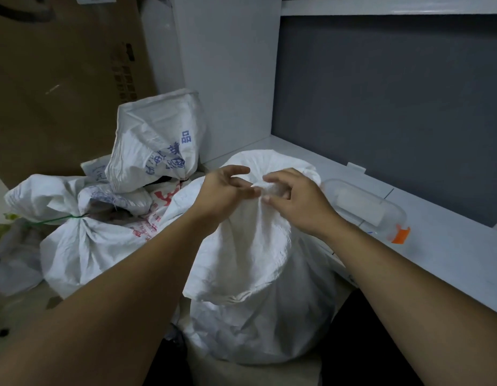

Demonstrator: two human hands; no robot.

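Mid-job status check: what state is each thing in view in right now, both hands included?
white sack: upright, mouth gathered into a neck, no tie visible
left hand: pinches the gathered neck
right hand: fingers curled round the same neck
green-tied sack: tied shut
printed sack: tied shut, top flaring above the tie
clear container: lid on, resting on the ledge
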